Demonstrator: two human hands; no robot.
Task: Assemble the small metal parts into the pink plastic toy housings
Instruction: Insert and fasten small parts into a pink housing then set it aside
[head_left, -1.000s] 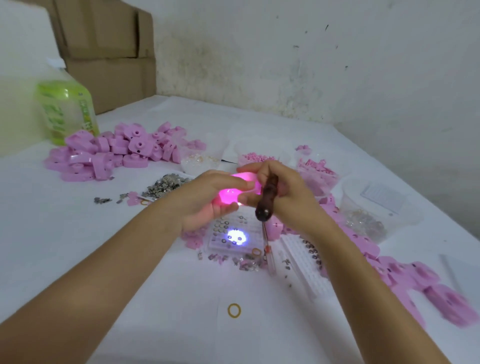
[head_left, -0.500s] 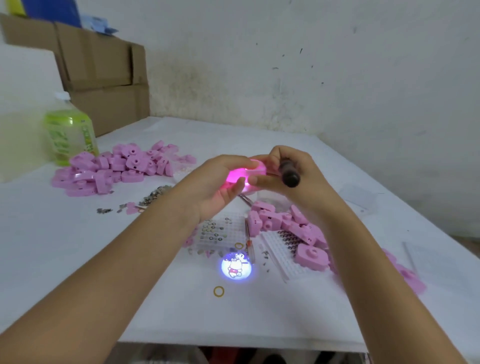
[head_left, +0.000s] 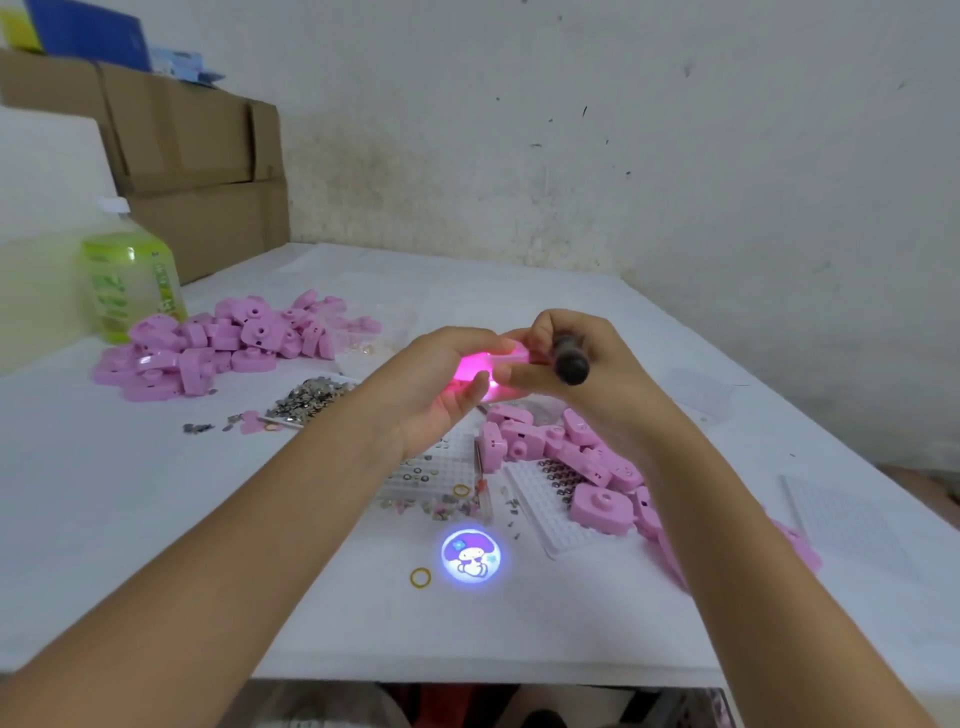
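Pink housing (head_left: 493, 364), glowing from within, is held above the surface (head_left: 156, 519) between both hands, which hide most of it. The left hand (head_left: 441, 384) curls its fingers round it. The right hand (head_left: 587, 374) pinches its other end while clutching a dark-handled tool (head_left: 569, 361). Below the housing lie white pegged trays (head_left: 540, 514) crowded with loose housings (head_left: 571, 457); nearer the person than it, a round projected cartoon (head_left: 470, 556) and a yellow ring (head_left: 420, 577). Left of it sit a heap of metal parts (head_left: 311, 400), a pink pile (head_left: 223, 343) and a green bottle (head_left: 130, 286).
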